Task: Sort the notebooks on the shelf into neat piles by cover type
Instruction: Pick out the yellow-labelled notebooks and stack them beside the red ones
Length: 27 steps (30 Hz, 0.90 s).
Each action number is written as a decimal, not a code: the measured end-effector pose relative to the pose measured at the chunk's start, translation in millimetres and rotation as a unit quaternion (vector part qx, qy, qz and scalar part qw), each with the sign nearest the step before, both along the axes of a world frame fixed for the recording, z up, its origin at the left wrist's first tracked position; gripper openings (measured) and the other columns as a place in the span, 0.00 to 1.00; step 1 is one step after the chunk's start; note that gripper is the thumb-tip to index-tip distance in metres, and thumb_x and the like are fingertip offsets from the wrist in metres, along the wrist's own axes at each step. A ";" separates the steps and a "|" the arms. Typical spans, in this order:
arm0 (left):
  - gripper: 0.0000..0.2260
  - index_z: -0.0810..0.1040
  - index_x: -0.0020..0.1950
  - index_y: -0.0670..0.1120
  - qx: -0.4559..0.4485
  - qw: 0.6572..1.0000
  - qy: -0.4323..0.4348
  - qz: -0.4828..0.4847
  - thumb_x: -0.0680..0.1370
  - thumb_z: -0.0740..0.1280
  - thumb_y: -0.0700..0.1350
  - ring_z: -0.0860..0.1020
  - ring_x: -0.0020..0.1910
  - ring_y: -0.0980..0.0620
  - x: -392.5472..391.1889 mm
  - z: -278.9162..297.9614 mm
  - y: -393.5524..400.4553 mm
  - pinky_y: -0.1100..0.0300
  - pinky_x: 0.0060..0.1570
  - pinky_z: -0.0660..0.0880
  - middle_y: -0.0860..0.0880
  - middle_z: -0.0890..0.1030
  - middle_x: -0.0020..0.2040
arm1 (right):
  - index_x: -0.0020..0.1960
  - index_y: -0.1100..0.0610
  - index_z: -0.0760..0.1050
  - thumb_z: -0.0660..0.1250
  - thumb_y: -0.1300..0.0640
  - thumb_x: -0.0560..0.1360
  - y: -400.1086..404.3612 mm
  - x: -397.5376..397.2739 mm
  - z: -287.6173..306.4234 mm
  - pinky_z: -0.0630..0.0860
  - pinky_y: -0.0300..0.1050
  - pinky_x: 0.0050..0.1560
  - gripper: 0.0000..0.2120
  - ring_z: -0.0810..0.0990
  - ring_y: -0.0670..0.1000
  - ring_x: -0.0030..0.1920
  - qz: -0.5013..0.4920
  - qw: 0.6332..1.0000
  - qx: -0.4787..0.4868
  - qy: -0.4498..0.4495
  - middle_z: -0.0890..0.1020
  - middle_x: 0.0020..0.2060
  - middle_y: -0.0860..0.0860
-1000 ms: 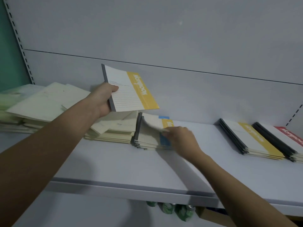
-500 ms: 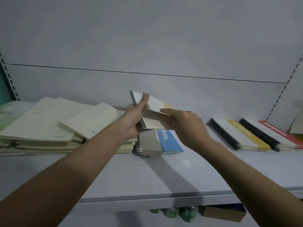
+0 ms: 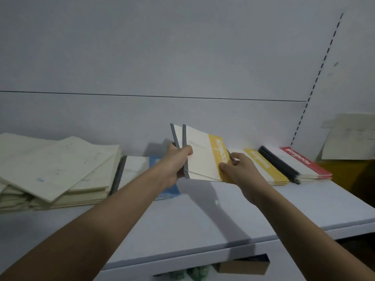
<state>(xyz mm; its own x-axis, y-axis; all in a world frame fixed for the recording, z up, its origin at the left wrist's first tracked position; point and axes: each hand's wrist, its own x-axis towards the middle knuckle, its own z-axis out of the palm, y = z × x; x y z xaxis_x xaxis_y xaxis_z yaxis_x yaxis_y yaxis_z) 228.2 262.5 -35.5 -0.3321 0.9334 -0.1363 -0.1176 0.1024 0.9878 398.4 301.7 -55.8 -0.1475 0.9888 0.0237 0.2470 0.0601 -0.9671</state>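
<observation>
Two yellow-banded notebooks [image 3: 199, 157] with grey spines are held together above the shelf [image 3: 203, 224]. My left hand [image 3: 175, 165] grips them at the spine edge, and my right hand [image 3: 238, 169] pinches their yellow edge. Behind my left arm lies a pile topped by a blue-banded notebook [image 3: 138, 171]. To the right sits a yellow-banded pile [image 3: 263, 167], partly hidden by my right hand, and beyond it a red-banded pile [image 3: 304, 165]. A loose heap of pale plain-covered notebooks [image 3: 54, 171] fills the left end.
A slotted upright [image 3: 316, 78] runs up the back panel at right. A pale sheet [image 3: 349, 136] leans over a brown box [image 3: 349, 175] at the far right. A cardboard box [image 3: 243, 266] and green items [image 3: 194, 273] show below the shelf's front edge.
The two held notebooks have moved right and now hover by the yellow pile. My right hand has shifted to their yellow edge. The camera view has swung to the right.
</observation>
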 end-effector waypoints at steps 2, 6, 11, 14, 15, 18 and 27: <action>0.14 0.70 0.62 0.46 -0.010 0.999 -0.015 -0.033 0.78 0.63 0.36 0.80 0.45 0.49 27.3 -11.1 16.9 0.58 0.34 0.78 0.45 0.81 0.55 | 0.69 0.57 0.66 0.68 0.61 0.76 17.8 27.4 -6.4 0.76 0.44 0.38 0.23 0.79 0.52 0.48 -0.021 1.000 0.012 0.013 0.77 0.55 0.51; 0.16 0.74 0.61 0.44 0.007 0.999 -0.026 -0.028 0.76 0.65 0.31 0.81 0.51 0.48 79.7 -33.6 54.4 0.56 0.44 0.79 0.47 0.82 0.55 | 0.67 0.56 0.69 0.67 0.63 0.75 67.7 80.7 -15.1 0.79 0.48 0.45 0.22 0.79 0.49 0.44 -0.025 0.997 0.062 -0.028 0.77 0.56 0.52; 0.18 0.70 0.67 0.49 0.043 0.991 0.118 0.044 0.78 0.60 0.35 0.79 0.52 0.52 139.5 -59.0 100.9 0.62 0.42 0.77 0.51 0.80 0.57 | 0.54 0.59 0.73 0.65 0.56 0.73 132.2 126.0 -26.2 0.70 0.45 0.40 0.12 0.76 0.56 0.49 0.021 0.965 0.118 -0.232 0.78 0.49 0.54; 0.15 0.76 0.62 0.46 -0.002 0.978 0.204 0.046 0.77 0.60 0.43 0.79 0.54 0.47 153.5 -80.6 120.2 0.64 0.42 0.74 0.46 0.80 0.57 | 0.66 0.56 0.66 0.63 0.46 0.74 148.3 125.4 -54.0 0.70 0.56 0.58 0.24 0.71 0.61 0.62 -0.004 0.913 0.152 -0.379 0.73 0.61 0.57; 0.14 0.78 0.57 0.44 -0.010 0.972 0.229 0.059 0.76 0.61 0.46 0.80 0.53 0.46 154.4 -88.7 124.5 0.62 0.43 0.74 0.43 0.79 0.58 | 0.69 0.56 0.65 0.61 0.44 0.75 147.7 123.6 -64.6 0.68 0.57 0.59 0.26 0.69 0.61 0.64 -0.023 0.906 0.174 -0.386 0.72 0.64 0.57; 0.11 0.79 0.54 0.45 0.021 0.954 0.285 0.094 0.80 0.59 0.46 0.78 0.51 0.51 150.0 -106.1 128.4 0.60 0.47 0.73 0.46 0.75 0.56 | 0.65 0.57 0.71 0.57 0.45 0.78 145.9 127.3 -80.0 0.69 0.56 0.57 0.22 0.70 0.59 0.62 -0.070 0.923 0.213 -0.312 0.73 0.64 0.55; 0.16 0.65 0.64 0.73 0.028 0.954 0.296 0.027 0.84 0.56 0.50 0.72 0.52 0.78 160.1 -101.6 118.9 0.77 0.55 0.67 0.76 0.74 0.53 | 0.57 0.57 0.74 0.58 0.50 0.77 153.3 142.0 -82.3 0.73 0.52 0.51 0.14 0.76 0.61 0.52 -0.036 0.938 0.189 -0.287 0.76 0.55 0.56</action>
